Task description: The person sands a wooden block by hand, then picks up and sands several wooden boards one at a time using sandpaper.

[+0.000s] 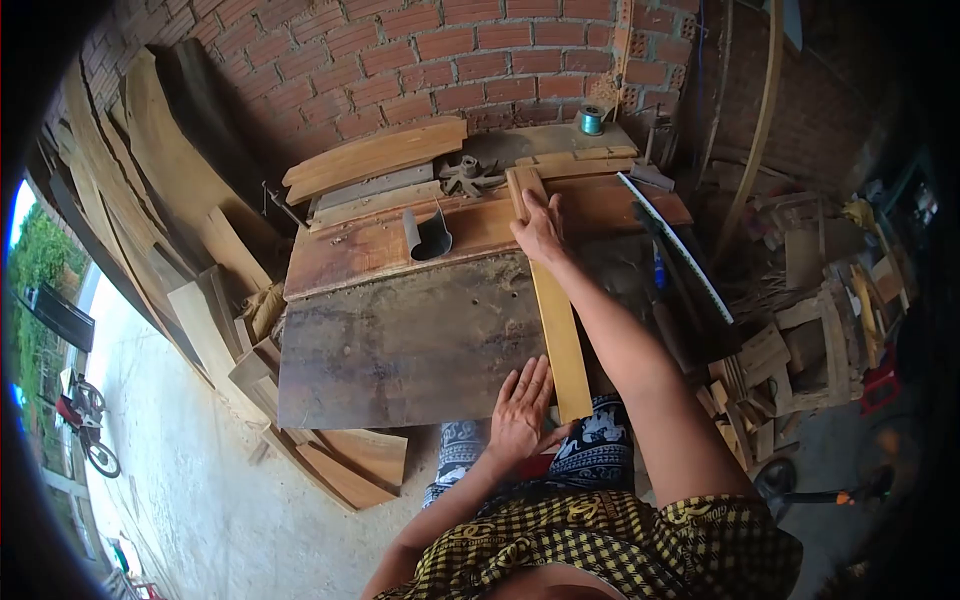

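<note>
A long, narrow wooden board (562, 335) lies lengthwise over the right part of the worktable (400, 345), its near end at the front edge. My right hand (541, 228) rests on the far part of this board with its fingers apart over the wood. Beside the board's near end, my left hand (522, 408) lies with fingers stretched out at the table's front edge, its fingertips close to the board's left side. A curved dark metal piece (432, 240) stands on the reddish plank (350, 250) left of my right hand.
A toothed saw blade (680, 250) lies at the table's right side, near a blue-handled tool (659, 268). A spool (591, 121) stands at the back by the brick wall (450, 60). Large boards (170, 150) lean at left; scrap wood (765, 355) is piled at right.
</note>
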The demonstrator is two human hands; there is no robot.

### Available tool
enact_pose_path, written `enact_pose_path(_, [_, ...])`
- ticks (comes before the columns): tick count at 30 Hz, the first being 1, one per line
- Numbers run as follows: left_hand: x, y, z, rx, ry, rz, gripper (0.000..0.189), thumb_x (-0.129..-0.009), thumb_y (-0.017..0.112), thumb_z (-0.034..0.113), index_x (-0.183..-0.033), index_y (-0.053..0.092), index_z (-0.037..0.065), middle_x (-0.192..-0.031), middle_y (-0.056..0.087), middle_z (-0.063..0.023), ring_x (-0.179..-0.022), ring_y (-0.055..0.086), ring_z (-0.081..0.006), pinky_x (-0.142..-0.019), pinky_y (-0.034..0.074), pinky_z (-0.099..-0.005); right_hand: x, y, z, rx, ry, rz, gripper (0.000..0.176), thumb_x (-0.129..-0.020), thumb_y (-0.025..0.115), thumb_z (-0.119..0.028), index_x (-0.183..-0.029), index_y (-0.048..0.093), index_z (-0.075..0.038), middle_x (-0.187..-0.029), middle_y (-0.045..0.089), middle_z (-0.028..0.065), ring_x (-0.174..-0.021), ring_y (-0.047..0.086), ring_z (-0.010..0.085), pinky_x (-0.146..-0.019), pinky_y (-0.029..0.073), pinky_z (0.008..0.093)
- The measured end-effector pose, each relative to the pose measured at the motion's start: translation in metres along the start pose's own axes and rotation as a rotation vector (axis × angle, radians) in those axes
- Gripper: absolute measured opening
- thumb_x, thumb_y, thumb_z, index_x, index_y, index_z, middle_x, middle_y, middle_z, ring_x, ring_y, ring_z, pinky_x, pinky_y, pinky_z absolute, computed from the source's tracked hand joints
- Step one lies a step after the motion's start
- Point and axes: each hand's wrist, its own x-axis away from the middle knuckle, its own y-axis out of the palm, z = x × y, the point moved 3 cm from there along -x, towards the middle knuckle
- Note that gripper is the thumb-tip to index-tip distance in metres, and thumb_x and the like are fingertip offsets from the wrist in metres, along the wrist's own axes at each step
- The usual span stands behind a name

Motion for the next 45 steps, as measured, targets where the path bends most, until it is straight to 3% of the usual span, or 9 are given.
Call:
enact_pose_path(3, [0.0,0.0,0.0,0.029,-0.027,-0.009,0.093,-0.079,0.069,0.058,-0.147,0.042,0.002,-0.154,0.039,-0.0185,-0.145,0.036,-0.0308,-0.119,0.024,-0.0466,-0.042,0.036,0.007,-0.019,-0.019,0.18,0.067,-0.082,0.063,-0.028,-0.144,0.046,-0.012,-0.145,0.031,0.0388,-0.123,0.048,0.0525,-0.103,0.045,0.052])
enact_pose_path(5, [-0.002,-0.003,0.001,0.013,-0.021,-0.017,0.092,-0.079,0.069,0.058,-0.147,0.042,0.002,-0.154,0.04,-0.0184,-0.144,0.036,-0.0307,-0.119,0.024,-0.0464,-0.033,0.019,-0.003,-0.235,0.099,0.017,0.07,-0.082,0.063,-0.028,-0.147,0.044,-0.011,-0.149,0.022,0.0427,-0.135,0.033,0.0562,-0.114,0.033,0.0501])
enact_pose_path(8, [-0.002,0.0,0.003,-0.007,0.006,-0.011,0.092,-0.079,0.068,0.059,-0.146,0.043,0.001,-0.153,0.04,-0.0184,-0.144,0.037,-0.0301,-0.118,0.025,-0.0461,-0.005,0.008,-0.005,-0.146,0.081,-0.058,0.071,-0.083,0.061,-0.029,-0.149,0.041,-0.014,-0.148,0.022,0.0429,-0.132,0.036,0.0566,-0.112,0.035,0.052])
enact_pose_path(10, [-0.001,0.002,0.003,-0.047,-0.015,0.024,0.093,-0.08,0.068,0.06,-0.145,0.043,-0.001,-0.153,0.041,-0.0188,-0.144,0.037,-0.0304,-0.118,0.025,-0.0463,0.054,-0.042,-0.021,0.031,0.062,-0.147,0.067,-0.083,0.062,-0.033,-0.146,0.046,-0.019,-0.133,0.043,0.0299,-0.118,0.052,0.0477,-0.098,0.046,0.0526])
enact_pose_path(18, [0.0,0.006,0.0,0.028,0.008,0.087,0.085,-0.077,0.071,0.05,-0.143,0.048,0.001,-0.149,0.046,-0.0193,-0.142,0.039,-0.0325,-0.117,0.026,-0.0491,0.279,-0.142,-0.025,0.118,-0.115,-0.064,0.061,-0.079,0.069,-0.022,-0.139,0.055,-0.014,-0.102,0.049,0.0223,-0.091,0.057,0.0398,-0.077,0.051,0.0468])
enact_pose_path(28, [-0.006,0.002,0.006,0.006,-0.017,-0.041,0.093,-0.079,0.069,0.058,-0.144,0.043,-0.004,-0.152,0.041,-0.0235,-0.144,0.036,-0.0359,-0.117,0.025,-0.049,0.075,-0.057,-0.008,0.059,0.134,0.152,0.046,-0.079,0.072,-0.029,-0.118,0.057,-0.01,-0.115,0.054,0.0248,-0.107,0.058,0.0429,-0.084,0.051,0.0537])
enact_pose_path(33, [-0.007,0.0,0.006,-0.013,-0.011,-0.062,0.096,-0.08,0.068,0.057,-0.147,0.039,-0.004,-0.153,0.039,-0.0237,-0.145,0.034,-0.0366,-0.117,0.024,-0.0486,0.007,-0.028,0.011,0.005,0.266,0.12,0.058,-0.083,0.064,-0.038,-0.136,0.052,-0.017,-0.128,0.049,0.0291,-0.118,0.055,0.0433,-0.094,0.05,0.0504])
enact_pose_path(37, [-0.005,0.004,0.008,-0.04,-0.023,-0.04,0.098,-0.078,0.067,0.065,-0.143,0.044,-0.004,-0.151,0.042,-0.0233,-0.142,0.039,-0.0358,-0.115,0.028,-0.0518,0.034,-0.051,0.024,-0.231,0.348,-0.068,0.059,-0.082,0.062,-0.04,-0.136,0.055,-0.017,-0.127,0.05,0.0283,-0.113,0.057,0.0444,-0.098,0.047,0.0512])
enact_pose_path(45, [-0.007,0.002,0.007,-0.056,-0.009,-0.067,0.095,-0.079,0.068,0.06,-0.144,0.043,-0.004,-0.15,0.043,-0.0234,-0.142,0.038,-0.0351,-0.117,0.026,-0.0492,0.226,-0.116,-0.002,0.161,0.003,0.027,0.063,-0.077,0.071,-0.025,-0.137,0.053,-0.019,-0.105,0.049,0.0218,-0.091,0.057,0.0355,-0.073,0.049,0.0507])
